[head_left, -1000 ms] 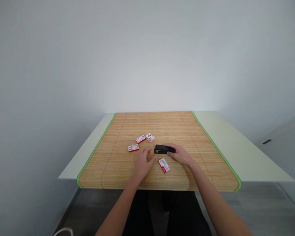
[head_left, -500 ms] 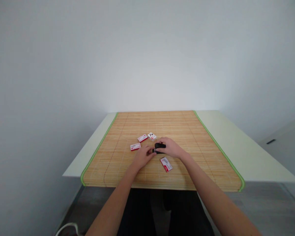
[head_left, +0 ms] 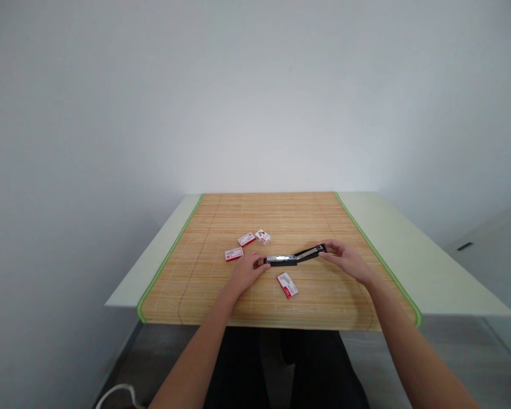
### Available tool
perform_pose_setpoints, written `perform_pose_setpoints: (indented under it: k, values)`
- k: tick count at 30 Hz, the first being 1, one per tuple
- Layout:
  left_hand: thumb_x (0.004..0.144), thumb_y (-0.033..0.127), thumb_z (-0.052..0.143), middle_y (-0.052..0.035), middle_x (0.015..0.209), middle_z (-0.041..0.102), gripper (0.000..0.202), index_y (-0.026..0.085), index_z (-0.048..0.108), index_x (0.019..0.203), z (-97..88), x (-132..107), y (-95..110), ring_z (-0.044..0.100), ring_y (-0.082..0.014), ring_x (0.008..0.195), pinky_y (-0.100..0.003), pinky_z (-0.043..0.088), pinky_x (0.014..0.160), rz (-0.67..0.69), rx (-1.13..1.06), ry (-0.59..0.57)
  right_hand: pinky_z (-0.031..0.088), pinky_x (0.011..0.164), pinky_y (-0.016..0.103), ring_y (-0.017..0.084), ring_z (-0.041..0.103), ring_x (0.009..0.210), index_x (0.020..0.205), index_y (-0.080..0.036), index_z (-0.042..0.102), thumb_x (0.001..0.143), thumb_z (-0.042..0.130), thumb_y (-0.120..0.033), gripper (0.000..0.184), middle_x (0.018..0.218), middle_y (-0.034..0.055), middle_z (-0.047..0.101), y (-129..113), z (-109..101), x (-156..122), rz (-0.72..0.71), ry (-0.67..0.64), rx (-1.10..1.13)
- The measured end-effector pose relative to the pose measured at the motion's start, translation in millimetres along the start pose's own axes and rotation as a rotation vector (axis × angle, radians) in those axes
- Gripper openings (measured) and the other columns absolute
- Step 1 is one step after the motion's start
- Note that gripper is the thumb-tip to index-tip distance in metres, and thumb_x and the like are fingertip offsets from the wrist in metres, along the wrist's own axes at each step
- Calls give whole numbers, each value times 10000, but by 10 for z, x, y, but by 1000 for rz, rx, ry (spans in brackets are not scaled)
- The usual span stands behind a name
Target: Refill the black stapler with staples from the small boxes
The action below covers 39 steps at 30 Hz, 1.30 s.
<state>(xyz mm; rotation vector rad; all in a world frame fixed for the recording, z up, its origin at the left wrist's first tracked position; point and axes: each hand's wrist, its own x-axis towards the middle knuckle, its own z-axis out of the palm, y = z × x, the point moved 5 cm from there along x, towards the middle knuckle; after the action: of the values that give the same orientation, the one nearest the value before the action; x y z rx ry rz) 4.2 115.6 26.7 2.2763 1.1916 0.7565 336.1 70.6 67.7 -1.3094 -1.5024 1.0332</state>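
Observation:
A black stapler (head_left: 282, 261) lies on the bamboo mat (head_left: 238, 295), swung wide apart so its metal staple channel shows. My left hand (head_left: 247, 269) pinches the left end of its base. At the other end, my right hand (head_left: 341, 257) grips the tip of the raised top arm, which slants up to the right. Just in front of the stapler rests a red and white staple box (head_left: 287, 284). Another red and white box (head_left: 234, 254) sits close to my left hand's fingers.
Farther back on the mat are one more red and white box (head_left: 246, 239) and a small white box (head_left: 263, 237) with a dark picture. The mat has green edging and covers a white table (head_left: 413, 255). A wall (head_left: 272, 113) rises behind the table.
My right hand has moved right, swinging the stapler's top arm away from its base. The stapler was folded together before. My left hand stays at its left end, and the boxes remain in place.

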Motion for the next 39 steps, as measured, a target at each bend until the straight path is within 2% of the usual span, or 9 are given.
perform_pose_setpoints:
  k: [5, 9, 11, 14, 17, 19, 25, 33, 39]
  values:
    - [935, 456, 630, -28, 920, 657, 275, 258, 720, 1104, -3, 7, 15, 592, -205, 851, -326, 466, 774, -14, 26, 13, 570, 932, 543, 322, 716, 997, 1143, -220, 741, 732, 797, -575, 546, 1089, 119, 774, 314, 3, -211, 68, 182, 3]
    - [943, 421, 614, -46, 978, 652, 384, 251, 634, 1287, -86, -129, 115, 603, -215, 888, -347, 490, 823, -65, 16, 82, 583, 908, 527, 323, 672, 1106, 1293, -239, 649, 793, 750, -546, 596, 1272, 149, 694, 283, 96, -533, -31, 500, -145]
    - [950, 385, 594, -49, 1004, 646, 406, 249, 589, 1334, -117, -250, 245, 609, -216, 907, -366, 503, 864, -56, -7, 106, 577, 912, 523, 303, 670, 1072, 1245, -233, 655, 903, 630, -525, 450, 1206, 148, 701, 224, 200, -794, -74, 641, -258]
    - [907, 310, 634, -62, 1172, 643, 436, 269, 576, 1337, -66, -399, 585, 591, -243, 1105, -422, 462, 1038, 132, -27, 18, 566, 922, 493, 276, 670, 1010, 1094, -255, 702, 967, 575, -443, 260, 1081, 106, 721, 125, 555, -1056, -172, 378, -451]
    - [838, 247, 692, -51, 1434, 558, 613, 302, 518, 1423, 37, -451, 863, 486, -278, 1304, -463, 363, 1167, 308, -1, -109, 541, 1004, 481, 277, 635, 1152, 1175, -296, 709, 988, 562, -364, 248, 1193, 92, 699, 6, 844, -1188, -337, 64, -564]
    - [838, 236, 693, -32, 1480, 532, 633, 317, 508, 1438, 78, -435, 913, 474, -282, 1310, -469, 357, 1171, 338, 26, -155, 520, 1054, 484, 278, 596, 1245, 1301, -330, 666, 995, 556, -336, 325, 1305, 86, 660, -52, 908, -1187, -402, -51, -628]
    - [892, 331, 681, -60, 1251, 618, 333, 284, 640, 1219, -29, -450, 606, 539, -277, 1184, -449, 427, 1061, 182, 68, -97, 382, 1207, 538, 291, 426, 1463, 1502, -390, 484, 1004, 548, -336, 505, 1590, 45, 455, -104, 863, -983, -502, -316, -753]
    - [855, 489, 744, -40, 1242, 602, 381, 315, 682, 1189, -51, -478, 368, 543, -262, 1150, -414, 431, 1023, 85, 16, -110, 228, 1278, 545, 270, 261, 1555, 1582, -399, 313, 1022, 519, -375, 597, 1697, 1, 228, -105, 855, -703, -544, -506, -801]
    - [838, 539, 757, -31, 1241, 604, 418, 337, 704, 1200, 22, -424, 339, 543, -263, 1152, -411, 418, 1021, 81, 1, -120, 179, 1293, 535, 256, 243, 1562, 1558, -379, 384, 1019, 531, -361, 559, 1695, 8, 226, -113, 923, -618, -571, -558, -788]
